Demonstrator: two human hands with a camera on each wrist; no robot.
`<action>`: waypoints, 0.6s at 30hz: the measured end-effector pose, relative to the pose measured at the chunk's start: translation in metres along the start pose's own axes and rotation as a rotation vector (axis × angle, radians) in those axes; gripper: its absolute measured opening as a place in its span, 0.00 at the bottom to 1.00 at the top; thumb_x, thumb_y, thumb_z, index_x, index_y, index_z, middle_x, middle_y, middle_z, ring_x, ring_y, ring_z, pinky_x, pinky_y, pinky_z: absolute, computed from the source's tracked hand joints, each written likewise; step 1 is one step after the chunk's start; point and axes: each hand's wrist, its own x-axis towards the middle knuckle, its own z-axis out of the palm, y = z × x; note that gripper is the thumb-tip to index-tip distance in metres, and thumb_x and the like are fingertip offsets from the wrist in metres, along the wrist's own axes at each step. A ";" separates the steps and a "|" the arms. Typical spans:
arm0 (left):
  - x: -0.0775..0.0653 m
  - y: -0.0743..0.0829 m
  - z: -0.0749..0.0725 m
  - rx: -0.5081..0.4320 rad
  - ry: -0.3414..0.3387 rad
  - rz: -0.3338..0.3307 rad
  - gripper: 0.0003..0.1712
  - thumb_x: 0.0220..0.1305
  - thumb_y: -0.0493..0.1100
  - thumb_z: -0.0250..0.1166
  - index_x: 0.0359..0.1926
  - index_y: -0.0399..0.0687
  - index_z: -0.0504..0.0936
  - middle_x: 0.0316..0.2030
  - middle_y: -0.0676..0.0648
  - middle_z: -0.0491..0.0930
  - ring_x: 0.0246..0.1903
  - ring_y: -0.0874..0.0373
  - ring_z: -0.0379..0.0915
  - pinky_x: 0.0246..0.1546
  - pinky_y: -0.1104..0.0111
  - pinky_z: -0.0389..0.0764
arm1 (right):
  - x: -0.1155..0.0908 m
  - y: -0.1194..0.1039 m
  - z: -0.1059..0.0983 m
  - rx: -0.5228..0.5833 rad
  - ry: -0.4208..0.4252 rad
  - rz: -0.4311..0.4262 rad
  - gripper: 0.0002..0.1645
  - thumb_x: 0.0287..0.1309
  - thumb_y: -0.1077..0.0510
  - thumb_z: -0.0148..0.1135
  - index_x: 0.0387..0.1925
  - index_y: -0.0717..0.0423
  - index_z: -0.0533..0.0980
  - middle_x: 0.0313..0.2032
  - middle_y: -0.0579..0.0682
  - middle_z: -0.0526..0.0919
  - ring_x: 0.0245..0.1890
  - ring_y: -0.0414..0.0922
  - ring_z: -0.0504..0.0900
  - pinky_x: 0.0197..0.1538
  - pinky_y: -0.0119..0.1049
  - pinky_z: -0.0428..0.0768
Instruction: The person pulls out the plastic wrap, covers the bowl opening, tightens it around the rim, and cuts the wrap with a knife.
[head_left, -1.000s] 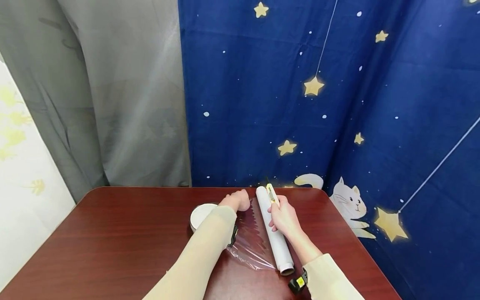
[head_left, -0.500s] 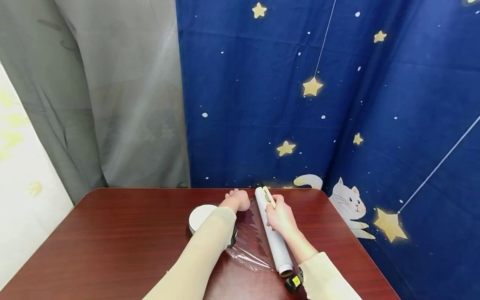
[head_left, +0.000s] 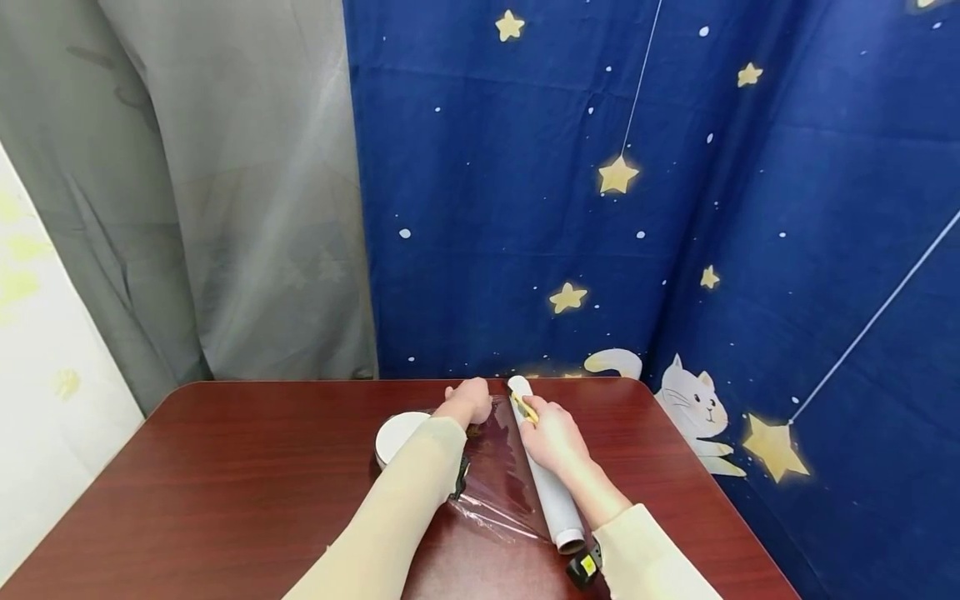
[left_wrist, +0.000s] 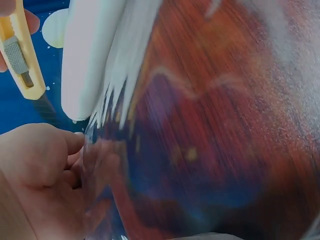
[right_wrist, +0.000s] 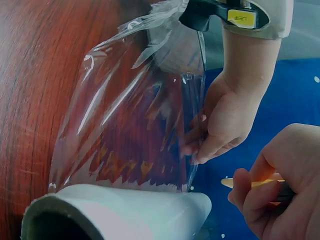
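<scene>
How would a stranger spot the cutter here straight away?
On the reddish-brown table, find the long white roll. Near its far end, the right hand holds the cutter. Its slim yellow body sets it apart from the roll and clear film.

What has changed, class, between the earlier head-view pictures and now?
The right hand has brought the utility knife leftward and lower in view, its tip tilting further left across the far end of the plastic wrap roll. Nothing was newly gripped or released; the left hand still pinches the stretched sheet.
</scene>
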 end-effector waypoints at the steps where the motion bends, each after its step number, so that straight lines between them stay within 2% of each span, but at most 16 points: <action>1: 0.000 0.000 -0.001 -0.020 0.009 -0.003 0.16 0.82 0.50 0.59 0.40 0.51 0.89 0.54 0.51 0.89 0.52 0.54 0.80 0.71 0.42 0.70 | -0.001 -0.001 -0.001 -0.006 -0.007 0.001 0.28 0.69 0.57 0.63 0.69 0.54 0.82 0.54 0.65 0.88 0.49 0.61 0.88 0.55 0.58 0.85; 4: -0.001 -0.001 0.000 -0.035 0.031 -0.013 0.15 0.80 0.47 0.60 0.33 0.54 0.88 0.53 0.51 0.90 0.57 0.53 0.82 0.77 0.37 0.64 | -0.003 -0.004 -0.002 -0.017 -0.027 0.002 0.26 0.70 0.57 0.65 0.68 0.50 0.83 0.52 0.63 0.88 0.47 0.59 0.88 0.51 0.57 0.86; 7: -0.002 -0.002 0.000 -0.041 0.050 -0.023 0.13 0.77 0.43 0.61 0.32 0.55 0.87 0.54 0.51 0.90 0.60 0.52 0.83 0.77 0.37 0.65 | -0.005 -0.005 -0.002 -0.027 -0.047 -0.003 0.26 0.69 0.57 0.65 0.67 0.49 0.84 0.51 0.62 0.88 0.46 0.57 0.88 0.48 0.55 0.86; 12: -0.004 0.002 -0.002 -0.076 0.084 -0.059 0.09 0.77 0.41 0.62 0.40 0.50 0.88 0.57 0.47 0.89 0.60 0.49 0.83 0.73 0.40 0.68 | -0.005 -0.006 -0.002 -0.036 -0.062 -0.008 0.28 0.67 0.59 0.64 0.68 0.48 0.84 0.50 0.61 0.88 0.45 0.57 0.88 0.47 0.55 0.86; 15: -0.006 0.004 -0.002 -0.093 0.096 -0.071 0.09 0.78 0.43 0.63 0.45 0.48 0.90 0.57 0.47 0.89 0.59 0.48 0.83 0.70 0.40 0.69 | -0.005 -0.006 0.000 -0.038 -0.058 -0.014 0.29 0.65 0.59 0.64 0.68 0.47 0.84 0.49 0.61 0.88 0.45 0.57 0.88 0.47 0.55 0.86; 18: -0.004 0.004 0.001 -0.078 0.106 -0.070 0.11 0.79 0.46 0.63 0.46 0.49 0.90 0.57 0.49 0.90 0.59 0.49 0.84 0.70 0.40 0.69 | -0.005 -0.006 0.002 -0.043 -0.053 -0.017 0.30 0.65 0.59 0.64 0.68 0.47 0.84 0.49 0.60 0.88 0.44 0.56 0.87 0.47 0.55 0.86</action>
